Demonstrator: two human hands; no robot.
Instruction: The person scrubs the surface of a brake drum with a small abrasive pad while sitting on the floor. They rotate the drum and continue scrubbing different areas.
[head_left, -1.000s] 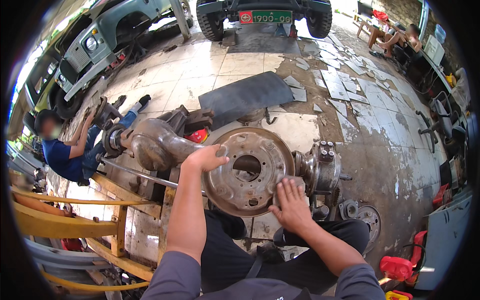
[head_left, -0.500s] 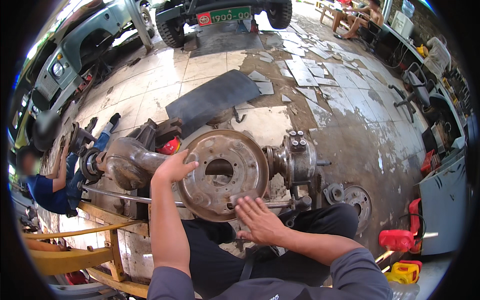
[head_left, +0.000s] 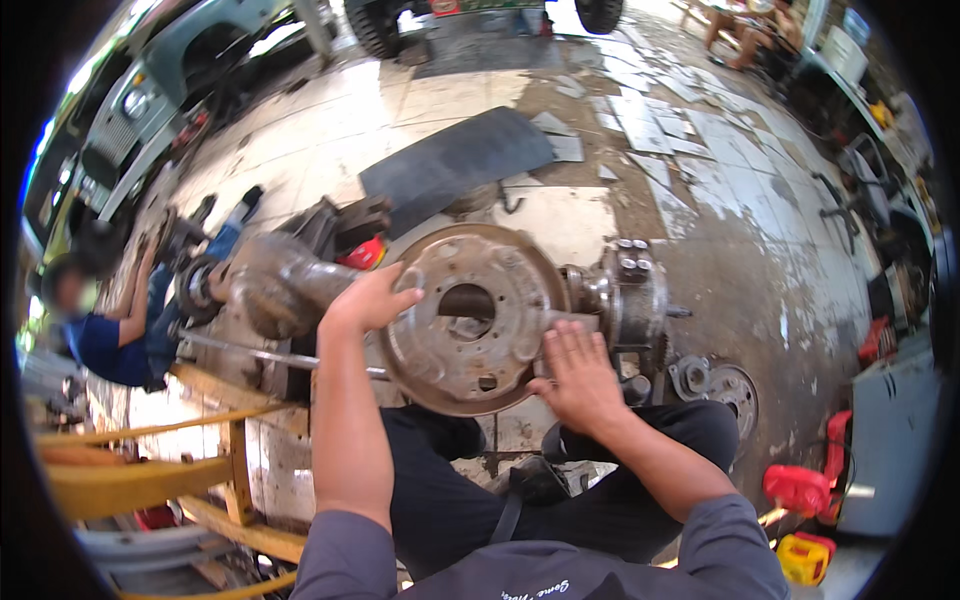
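Note:
A round, rusty brake backing plate (head_left: pixel 430 345) with a large centre hole stands in front of me, facing me. My left hand (head_left: pixel 370 298) grips its left rim, with the thumb over the face. At the right rim, my right hand (head_left: pixel 580 375) presses a small grey-brown sheet that looks like sandpaper (head_left: pixel 572 320), its fingers stretched flat. The sheet's upper edge shows past the fingertips; the rest is hidden. Behind the plate runs an axle housing (head_left: pixel 275 285), and a metal hub (head_left: pixel 637 300) sits just right of it.
Several metal parts, including a round plate (head_left: pixel 735 395), lie on the floor to the right. A black panel (head_left: pixel 455 165) lies beyond the axle. Yellow frame bars (head_left: pixel 150 485) are at lower left, where another person (head_left: pixel 105 345) works. A red container (head_left: pixel 797 488) stands at right.
My right hand has moved with the sheet from the plate's lower right face up to its right edge. My left hand stays on the left rim. The whole view has shifted.

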